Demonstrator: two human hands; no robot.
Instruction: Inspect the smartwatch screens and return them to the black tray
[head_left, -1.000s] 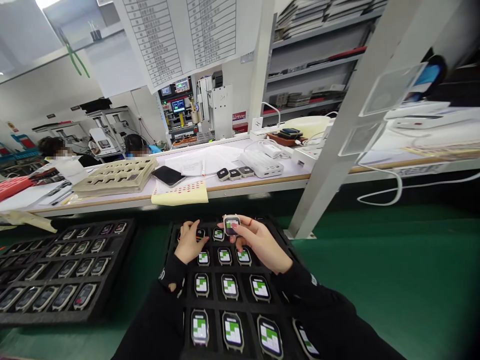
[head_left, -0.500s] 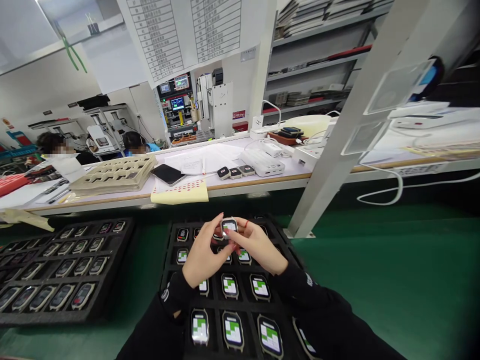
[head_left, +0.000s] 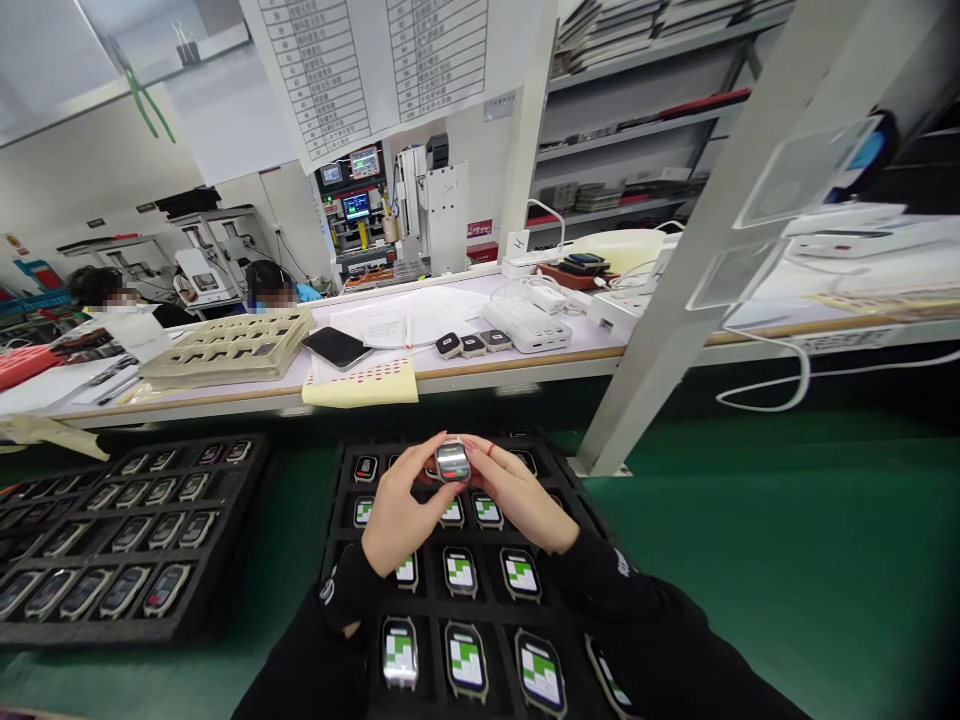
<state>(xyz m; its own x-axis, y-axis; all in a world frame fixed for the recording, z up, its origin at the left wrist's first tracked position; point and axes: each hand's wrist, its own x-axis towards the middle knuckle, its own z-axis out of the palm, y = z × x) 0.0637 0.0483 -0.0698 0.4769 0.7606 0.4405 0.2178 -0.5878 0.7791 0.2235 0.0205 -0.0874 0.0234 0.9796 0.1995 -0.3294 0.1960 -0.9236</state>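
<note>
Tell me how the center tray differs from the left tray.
Your left hand and right hand hide part of the center tray; neither hides the left tray. Watches in the center tray mostly show green-and-white screens; those in the left tray look mostly dark. Both trays are black, divided into compartments, and lie on green surface.

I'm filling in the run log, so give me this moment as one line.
left hand: holding watch; right hand: holding same watch; watch: above black tray; tray: other watches, several lit
</note>
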